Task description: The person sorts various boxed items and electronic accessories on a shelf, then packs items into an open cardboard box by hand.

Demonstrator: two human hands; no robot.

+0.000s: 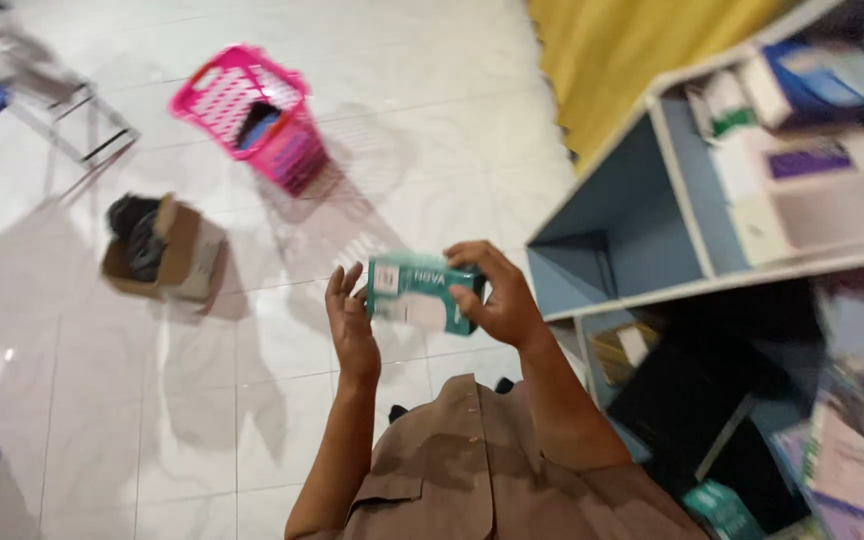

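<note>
A small teal and white carton (414, 291) is held up in front of me with both hands. My left hand (350, 322) steadies its left end with the fingers raised along the side. My right hand (494, 293) grips its right end, thumb on the front face and fingers over the top. My brown sleeves and shirt fill the bottom of the view. The carton hovers above the white tiled floor, just left of the blue shelf unit (642, 215).
A pink plastic basket (257, 115) with dark items stands on the floor at the back. A brown cardboard box (164, 252) with dark contents lies to the left. The shelf unit on the right holds several boxes and packages. A yellow curtain (622, 50) hangs behind it.
</note>
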